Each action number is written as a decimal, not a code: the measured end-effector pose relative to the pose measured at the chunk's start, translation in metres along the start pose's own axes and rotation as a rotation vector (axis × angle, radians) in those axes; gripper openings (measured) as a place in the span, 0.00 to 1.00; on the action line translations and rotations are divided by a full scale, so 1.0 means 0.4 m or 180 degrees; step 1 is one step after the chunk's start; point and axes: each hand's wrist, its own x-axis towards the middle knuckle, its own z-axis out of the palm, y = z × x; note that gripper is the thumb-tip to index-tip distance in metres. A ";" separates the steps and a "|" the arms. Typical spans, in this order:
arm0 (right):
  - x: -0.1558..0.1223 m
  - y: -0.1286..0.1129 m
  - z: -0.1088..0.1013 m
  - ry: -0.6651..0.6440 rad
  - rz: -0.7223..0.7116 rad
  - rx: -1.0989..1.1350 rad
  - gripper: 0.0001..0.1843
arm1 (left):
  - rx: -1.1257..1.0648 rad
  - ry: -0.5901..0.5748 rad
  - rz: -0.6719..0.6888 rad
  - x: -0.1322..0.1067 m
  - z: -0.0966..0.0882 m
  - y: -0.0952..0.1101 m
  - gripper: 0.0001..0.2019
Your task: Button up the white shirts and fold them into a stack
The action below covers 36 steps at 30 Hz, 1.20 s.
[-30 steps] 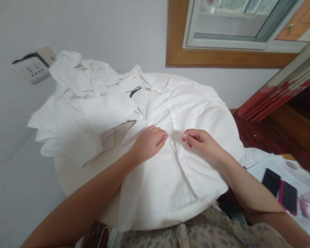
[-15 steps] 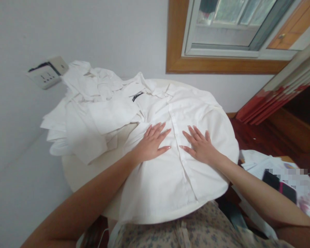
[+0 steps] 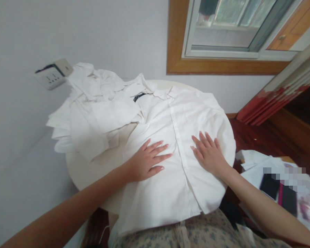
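Observation:
A white button-up shirt (image 3: 160,193) lies front side up across a round cream table (image 3: 93,172), its collar toward the wall and its hem at the near edge. My left hand (image 3: 147,161) rests flat on the shirt, left of the button strip, fingers spread. On the other side of the strip, my right hand (image 3: 208,153) presses flat on the cloth with its fingers stretched out. Some wrinkles run across the fabric around both hands. To the left, a heap of white garments (image 3: 103,110) is piled on the table, partly hanging over its edge.
A wall socket (image 3: 51,76) is just behind the heap. A wood-framed window (image 3: 217,65) is above the table. Right of it hangs a red and white curtain (image 3: 263,100). Papers (image 3: 258,168) and dark phone-like objects (image 3: 289,198) lie on a lower surface at the right.
My left hand has slid toward me and slightly left over the shirt. My right hand has moved a little to the right and nearer. Both stay flat on the cloth.

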 end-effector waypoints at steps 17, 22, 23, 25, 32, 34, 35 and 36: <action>0.006 -0.076 -0.019 -0.0195 -0.0604 0.0350 0.29 | -0.0172 0.0063 0.0207 0.066 0.025 0.048 0.25; 0.076 -0.052 -0.069 -0.0368 -0.0589 0.0215 0.23 | -0.0131 0.0040 0.0256 0.051 0.030 0.053 0.27; 0.102 -0.048 -0.077 -0.0313 -0.0590 0.0154 0.22 | -0.0134 0.0040 0.0264 0.050 0.029 0.056 0.28; 0.158 -0.045 -0.082 -0.0139 -0.0615 0.0042 0.21 | -0.0143 0.0038 0.0285 0.046 0.027 0.064 0.28; 0.254 -0.076 0.004 -0.0322 -0.0778 0.0159 0.34 | -0.0195 -0.0060 0.0195 0.009 0.025 0.115 0.28; 0.244 -0.085 0.023 -0.0350 -0.0754 0.0151 0.35 | -0.0264 -0.0080 0.0177 -0.003 0.022 0.130 0.28; 0.237 -0.087 0.028 -0.0346 -0.0759 0.0152 0.36 | -0.0312 -0.0091 0.0188 -0.006 0.018 0.135 0.29; 0.230 -0.089 0.031 -0.0348 -0.0772 0.0159 0.37 | -0.0372 -0.0101 0.0209 -0.006 0.011 0.137 0.29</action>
